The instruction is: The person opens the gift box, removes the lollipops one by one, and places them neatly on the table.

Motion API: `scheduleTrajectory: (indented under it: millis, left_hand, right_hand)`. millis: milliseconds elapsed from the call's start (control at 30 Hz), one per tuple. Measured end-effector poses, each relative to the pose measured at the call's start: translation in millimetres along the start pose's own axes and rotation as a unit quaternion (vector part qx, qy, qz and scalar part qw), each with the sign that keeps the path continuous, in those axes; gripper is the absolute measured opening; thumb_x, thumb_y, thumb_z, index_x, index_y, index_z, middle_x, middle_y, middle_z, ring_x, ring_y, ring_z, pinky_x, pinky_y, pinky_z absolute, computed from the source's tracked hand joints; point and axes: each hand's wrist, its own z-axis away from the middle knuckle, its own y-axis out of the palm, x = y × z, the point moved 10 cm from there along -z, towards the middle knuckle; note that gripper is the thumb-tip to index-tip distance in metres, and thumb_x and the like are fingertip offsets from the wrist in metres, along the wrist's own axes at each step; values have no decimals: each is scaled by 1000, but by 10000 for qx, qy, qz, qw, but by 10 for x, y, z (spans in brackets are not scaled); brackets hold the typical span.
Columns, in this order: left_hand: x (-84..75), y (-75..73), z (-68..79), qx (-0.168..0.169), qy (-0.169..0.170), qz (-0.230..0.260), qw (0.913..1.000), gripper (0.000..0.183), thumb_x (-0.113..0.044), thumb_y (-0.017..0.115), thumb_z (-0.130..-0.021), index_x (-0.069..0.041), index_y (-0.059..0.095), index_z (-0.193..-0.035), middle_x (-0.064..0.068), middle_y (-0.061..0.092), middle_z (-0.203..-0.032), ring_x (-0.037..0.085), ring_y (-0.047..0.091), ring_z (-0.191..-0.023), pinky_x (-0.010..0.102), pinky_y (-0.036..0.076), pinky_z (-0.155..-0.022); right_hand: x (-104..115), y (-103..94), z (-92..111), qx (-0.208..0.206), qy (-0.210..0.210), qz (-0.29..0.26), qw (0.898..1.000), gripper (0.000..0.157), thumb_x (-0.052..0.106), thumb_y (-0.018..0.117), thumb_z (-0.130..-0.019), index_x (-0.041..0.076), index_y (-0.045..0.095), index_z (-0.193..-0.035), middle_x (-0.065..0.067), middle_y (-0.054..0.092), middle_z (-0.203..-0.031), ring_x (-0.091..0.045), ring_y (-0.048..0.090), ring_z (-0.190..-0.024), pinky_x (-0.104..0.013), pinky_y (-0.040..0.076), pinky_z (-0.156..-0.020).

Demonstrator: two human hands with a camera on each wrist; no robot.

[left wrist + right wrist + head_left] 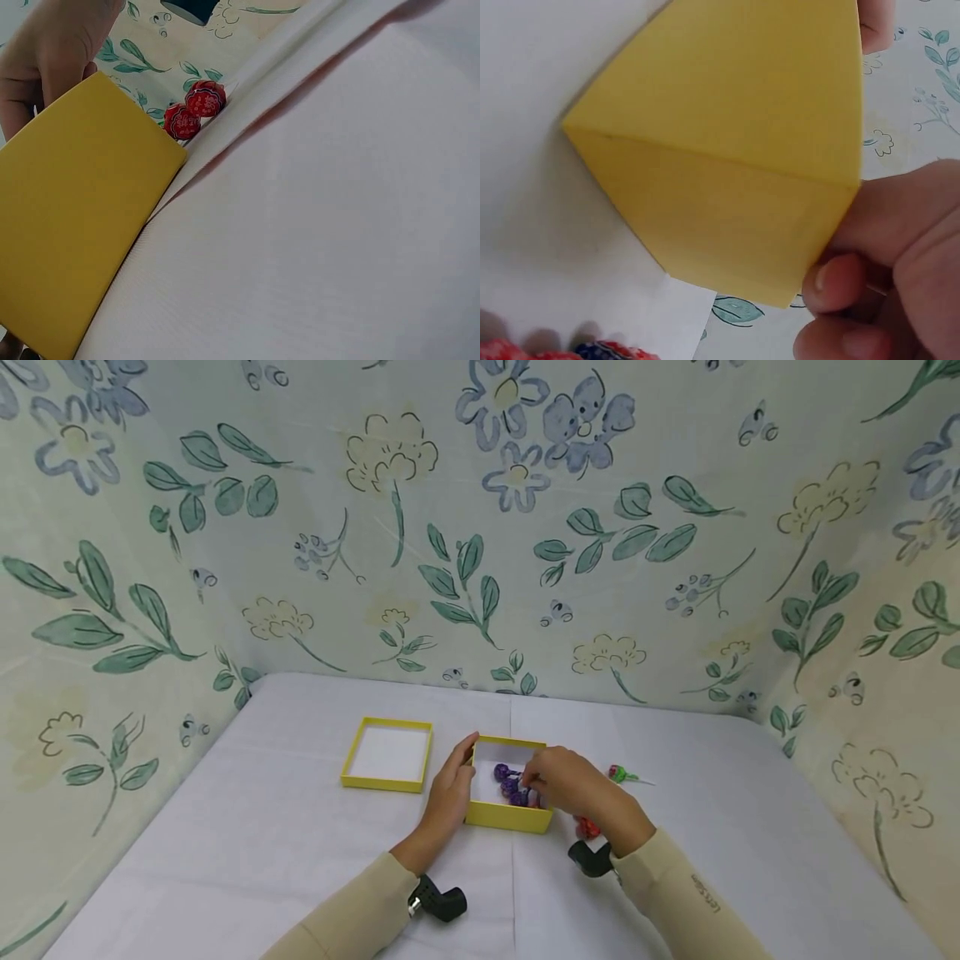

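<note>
A yellow open box [508, 817] with a white inside stands on the white-covered table. Several purple-wrapped lollipops [510, 787] lie in it. My left hand [447, 797] holds the box's left side, its fingers along the outer wall and its thumb at the rim. Over the right wall reaches my right hand [564, 781], fingers curled and tips down among the lollipops. In the right wrist view the yellow wall [720, 150] hides part of these fingers, so whether they pinch a lollipop is unclear. Red lollipops [587, 827] lie under the right forearm.
The shallow yellow lid [384, 789] lies left of the box, white inside up. A green-and-red lollipop [617, 773] rests to the right, its stick pointing right. Wrist cameras [442, 902] sit on both forearms. A floral cloth [480, 568] rises behind the table.
</note>
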Motion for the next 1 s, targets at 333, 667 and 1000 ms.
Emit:
scheduleTrajectory:
  millis: [333, 667, 1000]
  left_hand:
    - [10, 3, 1, 28, -1, -22, 10000, 52, -15, 34, -98, -28, 38, -147, -6, 35, -153, 15, 33, -140, 36, 28, -114]
    - [-22, -3, 2, -35, 104, -70, 9999, 52, -14, 33, -98, -25, 38, -148, -2, 36, -153, 20, 34, -139, 40, 29, -114]
    - [21, 12, -5, 8, -50, -102, 9999, 52, -16, 33, -98, -30, 37, -148, -7, 34, -153, 14, 32, -140, 36, 26, -115]
  right_hand:
    - [9, -135, 79, -621, -152, -196, 9978, 14, 6, 70, -86, 14, 77, -94, 7, 67, -92, -12, 61, -92, -31, 55, -84]
    - [-100, -252, 271, -1262, -85, -522, 9906, 13, 6, 71, -86, 16, 76, -92, 7, 64, -88, -11, 59, -86, -29, 55, -80]
    - [-198, -384, 541, -1757, -195, -774, 9812, 14, 7, 70, -86, 13, 75, -98, 5, 64, -92, -9, 57, -77, -24, 57, -73]
